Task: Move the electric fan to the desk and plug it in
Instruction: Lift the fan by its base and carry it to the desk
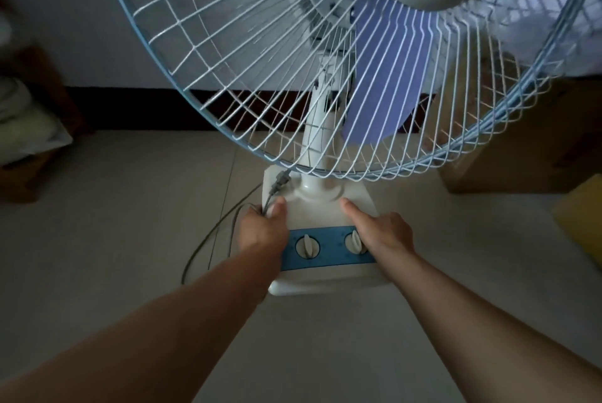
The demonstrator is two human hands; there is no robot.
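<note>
The electric fan fills the head view: a white base with a blue control strip and two knobs, a white neck, a wire cage with a blue rim and purple blades. Its base looks lifted over the tiled floor. My left hand grips the base's left edge, thumb on top, and pins the grey cord with its plug lying on the base. My right hand grips the base's right side, thumb on top beside the right knob. No desk is in sight.
A cardboard box stands on the floor at the right behind the cage, with a yellow object in front of it. Dark wooden furniture holding pale bundles is at the left. A white wall with a dark skirting runs behind.
</note>
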